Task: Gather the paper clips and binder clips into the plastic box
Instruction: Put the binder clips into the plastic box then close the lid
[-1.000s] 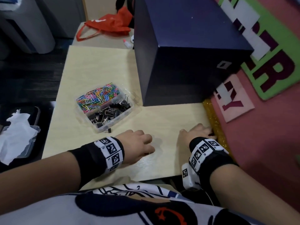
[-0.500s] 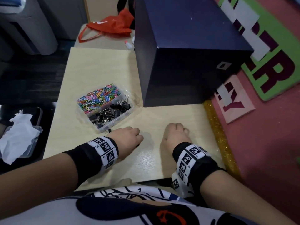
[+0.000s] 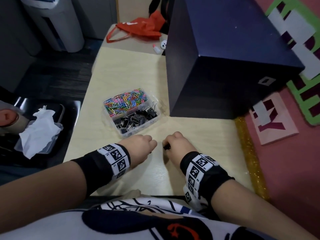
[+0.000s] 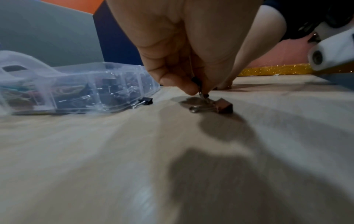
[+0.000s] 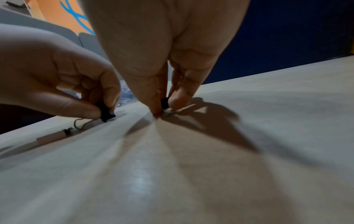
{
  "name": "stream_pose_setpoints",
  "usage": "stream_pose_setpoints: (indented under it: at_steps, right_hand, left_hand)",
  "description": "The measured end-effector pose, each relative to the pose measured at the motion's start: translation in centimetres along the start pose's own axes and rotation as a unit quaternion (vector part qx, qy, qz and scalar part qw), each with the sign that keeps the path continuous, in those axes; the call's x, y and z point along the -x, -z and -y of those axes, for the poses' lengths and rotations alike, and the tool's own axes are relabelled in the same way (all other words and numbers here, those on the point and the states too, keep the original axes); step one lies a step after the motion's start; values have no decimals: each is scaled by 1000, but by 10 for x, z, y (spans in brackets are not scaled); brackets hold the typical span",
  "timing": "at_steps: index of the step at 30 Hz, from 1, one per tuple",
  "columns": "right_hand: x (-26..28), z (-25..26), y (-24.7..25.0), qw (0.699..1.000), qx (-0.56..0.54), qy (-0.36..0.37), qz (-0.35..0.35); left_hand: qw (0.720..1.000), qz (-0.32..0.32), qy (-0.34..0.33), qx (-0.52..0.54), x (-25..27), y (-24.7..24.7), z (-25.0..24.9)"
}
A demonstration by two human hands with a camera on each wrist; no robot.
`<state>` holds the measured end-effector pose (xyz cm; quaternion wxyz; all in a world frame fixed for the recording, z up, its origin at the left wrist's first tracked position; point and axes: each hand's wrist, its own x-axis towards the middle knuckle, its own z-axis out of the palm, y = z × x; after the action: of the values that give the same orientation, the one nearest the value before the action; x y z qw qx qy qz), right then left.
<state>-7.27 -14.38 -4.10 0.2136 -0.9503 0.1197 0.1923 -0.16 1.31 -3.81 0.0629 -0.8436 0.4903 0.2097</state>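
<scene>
A clear plastic box (image 3: 156,118) stands on the pale table (image 3: 121,70). Coloured paper clips (image 3: 125,101) fill its far half and black binder clips (image 3: 136,118) its near half. Just in front of it, my left hand (image 3: 140,146) pinches a small black binder clip (image 5: 106,112) low over the table. My right hand (image 3: 173,144), close beside the left, pinches another black binder clip (image 5: 164,103) against the tabletop. In the left wrist view one more binder clip (image 4: 222,106) lies under the left fingertips (image 4: 178,84), and a loose one (image 4: 146,100) rests against the box (image 4: 76,84).
A big dark blue box (image 3: 225,66) fills the table's far right. Behind it lie a red bag (image 3: 138,28) and a small glue bottle (image 3: 156,49). A gold glitter strip (image 3: 249,153) runs along the table's right edge. Left of the table sits a tray with tissue (image 3: 39,132).
Both hands have drawn together at the table's middle, just in front of the plastic box. The right hand came left from the table's right edge. Each now pinches a black binder clip.
</scene>
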Motion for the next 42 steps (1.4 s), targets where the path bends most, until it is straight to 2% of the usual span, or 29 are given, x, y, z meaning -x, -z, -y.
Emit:
stream_pose_setpoints:
  at_steps: [3,6,9,11,14,16,19,21,24,26,28,31,34,37,42]
  right_hand:
    - [-5,6,3,999,45,0,13]
    - [-9,12,7,997,75,-11,16]
    - [-15,22,20,998,31,-17,-57]
    - [-22,33,31,991,-22,13,-130]
    - [-29,49,43,973,-78,79,-202]
    - [-29,55,44,973,-61,112,-191]
    - [-24,58,29,979,43,186,-75]
    - [-18,57,13,965,113,237,4]
    - [-11,57,-8,934,176,303,64]
    - [-10,55,-15,916,214,326,89]
    - [-12,52,-16,916,220,321,99]
    - [-14,43,-12,936,178,289,92]
    - [-15,31,-6,961,162,214,63]
    - [-17,20,-2,973,159,162,28]
    - [-18,14,3,980,159,115,19]
  left_hand:
    - [999,-50,-10,17,6,-1,5]
    - [983,-171,-22,64,14,2,17]
    - [955,-286,-33,73,19,10,36]
    - [948,-306,1,92,22,18,49]
    - [950,-284,77,103,27,28,65]
    - [954,-272,89,83,30,28,69]
    - [962,-256,74,61,37,26,64]
    - [980,-168,88,53,41,23,56]
    - [994,-34,102,19,42,15,48]
    - [994,6,111,2,37,5,45]
    - [992,25,123,-4,33,-4,42]
    - [992,25,126,-17,29,-11,37]
    - [992,8,125,-29,27,-13,38]
    - [993,1,110,-43,27,-20,41]
    - [996,-6,72,-61,28,-21,41]
